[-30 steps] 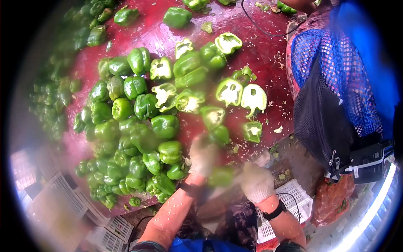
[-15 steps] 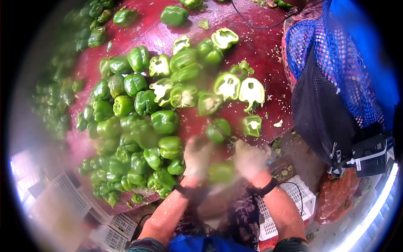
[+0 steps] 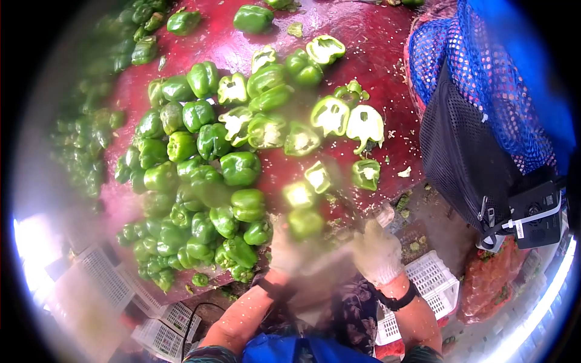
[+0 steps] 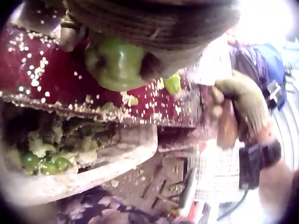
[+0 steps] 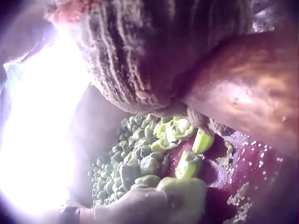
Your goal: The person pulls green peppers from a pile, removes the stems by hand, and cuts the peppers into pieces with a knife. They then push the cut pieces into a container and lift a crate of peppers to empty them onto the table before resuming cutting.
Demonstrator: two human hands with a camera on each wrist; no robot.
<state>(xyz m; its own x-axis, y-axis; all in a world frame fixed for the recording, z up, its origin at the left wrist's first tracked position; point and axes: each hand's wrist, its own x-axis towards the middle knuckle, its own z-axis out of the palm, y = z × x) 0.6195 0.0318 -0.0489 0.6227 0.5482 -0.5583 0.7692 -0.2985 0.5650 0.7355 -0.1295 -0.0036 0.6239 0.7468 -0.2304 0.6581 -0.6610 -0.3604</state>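
The left hand (image 3: 287, 248), in a pale glove, holds a green bell pepper (image 3: 305, 224) near the table's front edge. In the left wrist view this bell pepper (image 4: 117, 65) shows smooth and rounded under the gloved hand. My right hand (image 3: 378, 251), gloved too, is apart from it on the right. It grips a brown wooden handle (image 4: 227, 125), which looms large in the right wrist view; the working end is hidden. Two cut pepper pieces (image 3: 318, 176) lie just beyond the left hand, pale insides showing. More opened halves (image 3: 330, 116) are spread farther back.
Whole peppers (image 3: 203, 181) are heaped to the left on the red table (image 3: 393, 109). Below its edge is a pale bin (image 4: 140, 156) with pepper scraps. White crates (image 3: 433, 281) stand on the floor. A black mesh bag (image 3: 466, 157) hangs at right.
Half a second ago both hands were close together at a whole-looking pepper. Now two cut pieces lie there, the right hand has drawn back rightward, and the left hand holds a pepper nearer the edge.
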